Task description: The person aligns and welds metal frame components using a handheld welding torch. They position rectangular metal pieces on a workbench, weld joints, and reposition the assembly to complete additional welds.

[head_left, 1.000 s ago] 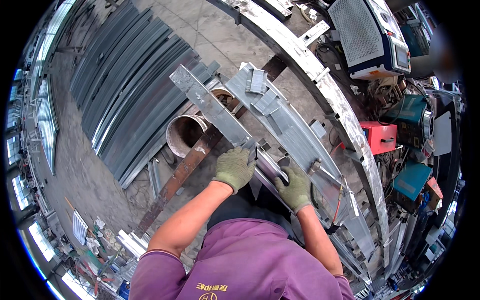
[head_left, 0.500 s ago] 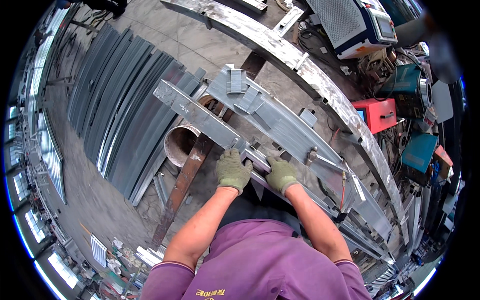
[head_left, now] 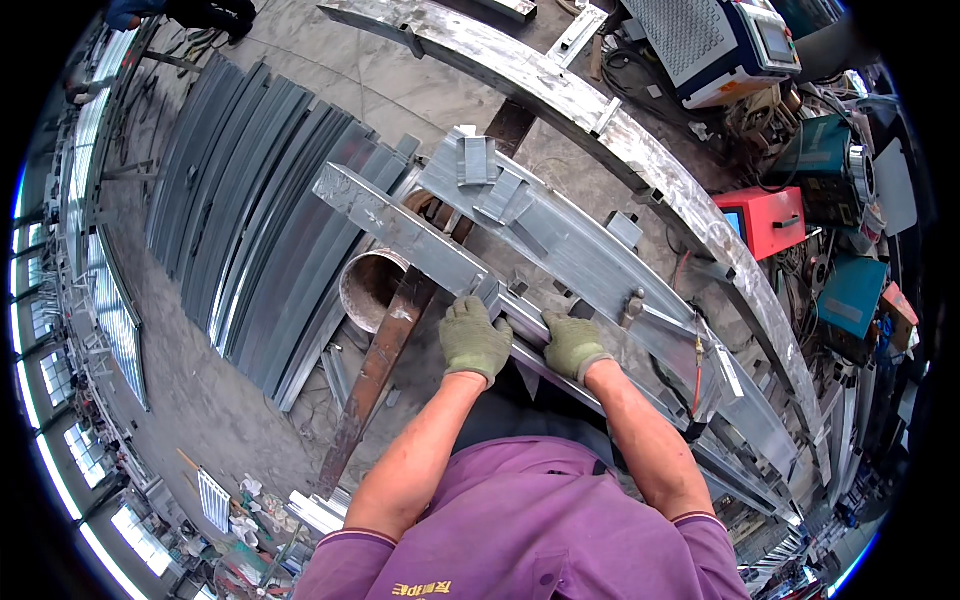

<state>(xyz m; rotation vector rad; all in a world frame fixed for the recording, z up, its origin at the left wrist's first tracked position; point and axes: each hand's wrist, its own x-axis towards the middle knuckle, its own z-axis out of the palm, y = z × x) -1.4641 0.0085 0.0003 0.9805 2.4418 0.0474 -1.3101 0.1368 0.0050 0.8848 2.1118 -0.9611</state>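
Note:
A long silver steel beam (head_left: 400, 225) runs diagonally from the upper left down past my right side. My left hand (head_left: 473, 340), in a green work glove, is closed over its near edge, beside a small metal piece (head_left: 487, 291) on the beam. To the right, my gloved right hand (head_left: 573, 346) grips the narrower stretch of the same beam, fingers bent over the edge. The undersides of both hands are hidden. Just beyond lies a wide grey metal channel (head_left: 570, 255) bearing short cut pieces (head_left: 503, 195) and a hammer (head_left: 633, 308).
A rusty crossbar (head_left: 375, 375) and a round pipe section (head_left: 372, 287) sit under the beam. Curved grey panels (head_left: 255, 220) lie stacked at left. A large curved beam (head_left: 600, 130) arcs beyond. A red machine box (head_left: 765, 222) stands at right. Another person (head_left: 215, 12) is far off, upper left.
The whole view has shifted slightly, so the scene sits a little further right. Both hands keep their places on the beam. More of the distant person shows.

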